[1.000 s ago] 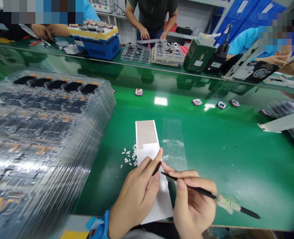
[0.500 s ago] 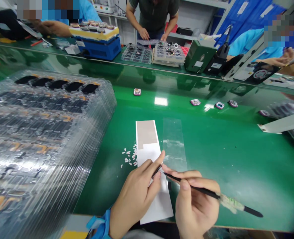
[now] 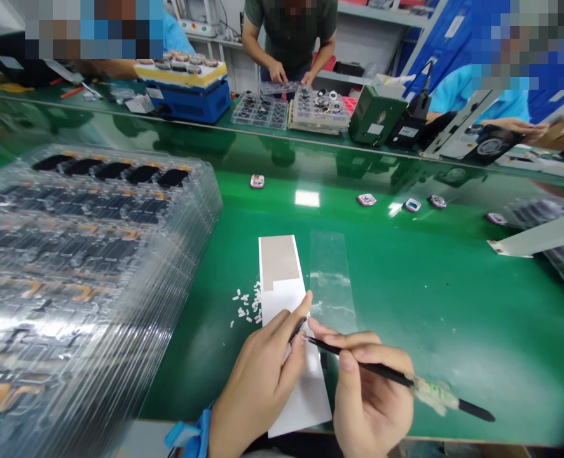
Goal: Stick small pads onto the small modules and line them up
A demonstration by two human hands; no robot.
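Note:
My left hand (image 3: 262,369) is closed in a pinch on a small dark flat piece (image 3: 299,329), seen edge-on and mostly hidden by the fingers. In my right hand (image 3: 374,401) are slim black tweezers (image 3: 389,374), wrapped with tape near the back end. Their fine tip meets the dark piece beside my left thumb. Below both hands lies a white sheet (image 3: 286,296) with a beige area at its far end. Small white slips (image 3: 243,312) are scattered along its left side. To the right is a clear film strip (image 3: 332,273).
Stacked clear trays (image 3: 167,210) holding dark screens fill the left. Several small pink-edged cases (image 3: 366,200) sit farther back on the green table (image 3: 453,280). A white bracket (image 3: 534,238) juts in from the right. Across the bench, other people work behind a blue box (image 3: 191,98).
The view has shifted slightly. The tweezers' tip has moved a little down and left against the piece by my left thumb. Both hands keep their hold.

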